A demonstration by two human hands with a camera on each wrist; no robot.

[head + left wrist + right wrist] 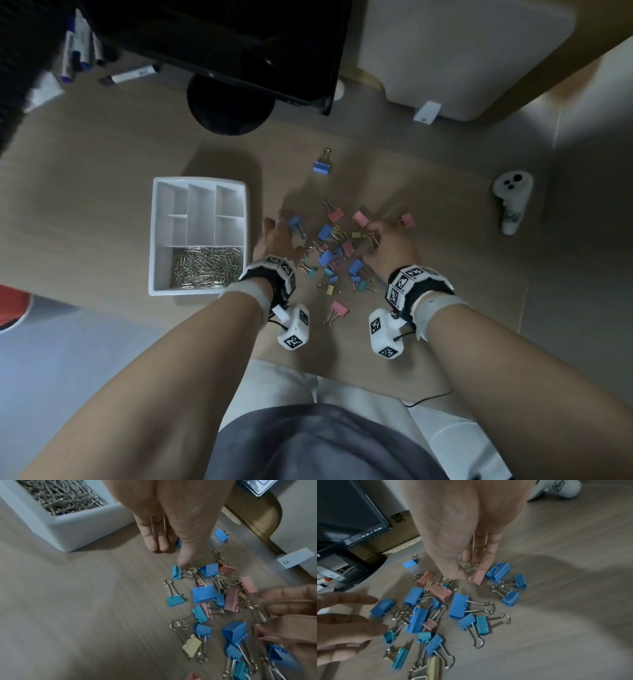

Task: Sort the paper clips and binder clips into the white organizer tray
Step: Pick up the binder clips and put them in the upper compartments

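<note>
The white organizer tray (156,240) stands left of centre; its near compartment holds a heap of silver paper clips (205,269) and its other compartments look bare. Several blue, pink, teal and yellow binder clips (337,250) lie scattered on the wooden desk. My left hand (277,234) is at the pile's left edge with straight fingers (154,539) on the desk, the thumb touching a teal clip (176,572). At the pile's right side my right hand (469,570) pinches a pink binder clip (477,576) between thumb and fingers.
One blue binder clip (322,163) lies apart behind the pile. A black monitor on a round stand (229,109) is at the back, a white controller (512,202) to the right, and markers (132,75) at the far left. The desk's front edge runs near my lap.
</note>
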